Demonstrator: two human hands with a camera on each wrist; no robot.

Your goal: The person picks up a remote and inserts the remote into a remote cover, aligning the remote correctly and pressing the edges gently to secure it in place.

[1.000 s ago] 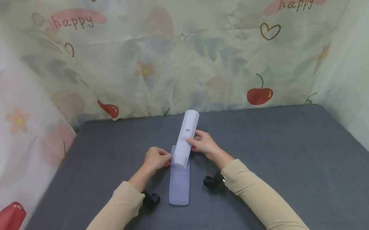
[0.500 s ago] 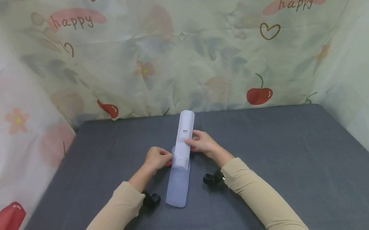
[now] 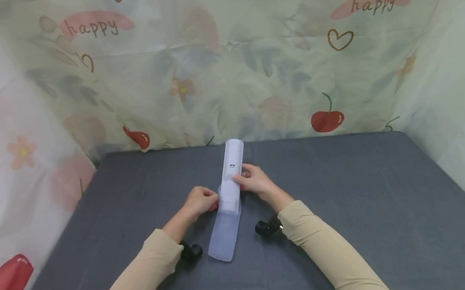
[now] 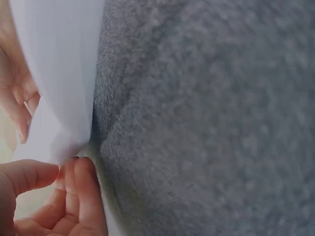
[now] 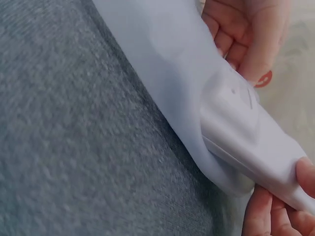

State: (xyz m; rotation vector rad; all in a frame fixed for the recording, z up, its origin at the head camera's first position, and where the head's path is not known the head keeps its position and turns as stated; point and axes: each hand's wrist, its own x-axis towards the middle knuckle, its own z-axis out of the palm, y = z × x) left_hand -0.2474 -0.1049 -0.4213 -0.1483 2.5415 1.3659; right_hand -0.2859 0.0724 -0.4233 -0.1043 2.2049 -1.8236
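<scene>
A white remote control (image 3: 233, 164) slants above the table, its near end in the mouth of a translucent, flat sleeve (image 3: 225, 237). My right hand (image 3: 257, 180) grips the remote's right side, thumb on top and fingers below. On the other side, my left hand (image 3: 199, 201) pinches the sleeve's edge near its mouth; the left wrist view shows thumb and fingertips meeting on the sleeve (image 4: 64, 59). In the right wrist view, the remote (image 5: 246, 123) enters the sleeve's opening, which spreads around its end. The lower part of the sleeve looks flat.
A dark grey cloth-covered table (image 3: 353, 207) lies beneath both hands. Patterned fabric (image 3: 231, 67) with cherries and "happy" lettering hangs behind and at both sides. Black wrist cameras (image 3: 191, 252) sit under the beige sleeve cuffs.
The remote control has swung slightly left and stands straighter, its near end a little lower in the sleeve's mouth. The sleeve's near end has shifted left. Both hands keep their hold.
</scene>
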